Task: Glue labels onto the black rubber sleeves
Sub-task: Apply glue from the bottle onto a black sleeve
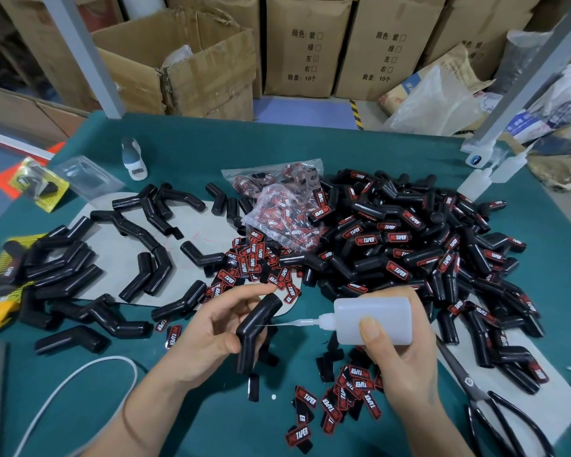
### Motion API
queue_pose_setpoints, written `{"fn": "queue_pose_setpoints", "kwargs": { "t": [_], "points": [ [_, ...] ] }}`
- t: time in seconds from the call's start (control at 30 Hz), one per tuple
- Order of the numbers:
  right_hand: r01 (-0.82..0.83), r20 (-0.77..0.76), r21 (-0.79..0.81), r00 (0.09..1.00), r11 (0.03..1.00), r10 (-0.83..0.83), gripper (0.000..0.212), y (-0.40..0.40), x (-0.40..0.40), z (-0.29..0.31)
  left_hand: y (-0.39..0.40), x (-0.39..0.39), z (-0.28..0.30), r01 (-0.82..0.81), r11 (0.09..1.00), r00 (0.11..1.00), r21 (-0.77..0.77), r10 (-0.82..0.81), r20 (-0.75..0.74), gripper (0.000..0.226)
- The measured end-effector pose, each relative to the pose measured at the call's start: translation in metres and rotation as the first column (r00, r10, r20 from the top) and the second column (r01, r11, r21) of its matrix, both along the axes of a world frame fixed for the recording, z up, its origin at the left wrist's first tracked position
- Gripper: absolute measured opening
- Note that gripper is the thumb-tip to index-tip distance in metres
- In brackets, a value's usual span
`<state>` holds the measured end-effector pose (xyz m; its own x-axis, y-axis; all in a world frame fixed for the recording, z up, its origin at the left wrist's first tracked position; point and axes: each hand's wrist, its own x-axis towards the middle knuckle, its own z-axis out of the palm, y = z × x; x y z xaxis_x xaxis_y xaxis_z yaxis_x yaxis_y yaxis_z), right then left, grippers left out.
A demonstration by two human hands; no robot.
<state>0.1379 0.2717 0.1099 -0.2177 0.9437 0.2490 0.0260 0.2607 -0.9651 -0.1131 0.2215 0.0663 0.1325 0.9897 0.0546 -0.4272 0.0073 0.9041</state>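
Observation:
My left hand (pixel 211 331) grips a bent black rubber sleeve (pixel 256 331) above the green table. My right hand (pixel 399 364) holds a translucent glue bottle (pixel 373 319) on its side, its thin needle tip touching the sleeve's bend. Loose red-and-black labels (pixel 340 400) lie scattered below the hands, and more labels (pixel 254 262) lie beyond them. A big heap of labelled sleeves (pixel 426 252) fills the right. Plain unlabelled sleeves (pixel 80 275) lie spread at the left.
A clear bag of labels (pixel 284 212) sits mid-table. Black scissors (pixel 495 413) lie at the lower right, a white cord (pixel 80 374) at the lower left. More glue bottles (pixel 478 183) stand at the far right, a small bottle (pixel 134 159) at the back. Cardboard boxes (pixel 297 47) line the rear.

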Motion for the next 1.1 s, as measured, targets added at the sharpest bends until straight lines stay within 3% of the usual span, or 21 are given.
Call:
{"fn": "queue_pose_setpoints", "kwargs": {
  "t": [1.1],
  "points": [
    [0.053, -0.022, -0.004, 0.998, 0.999, -0.053, 0.015, 0.0025, 0.0027, 0.0006, -0.0009, -0.0003, 0.0008, 0.012, 1.0, 1.0, -0.013, -0.012, -0.002, 0.083]
  ]
}}
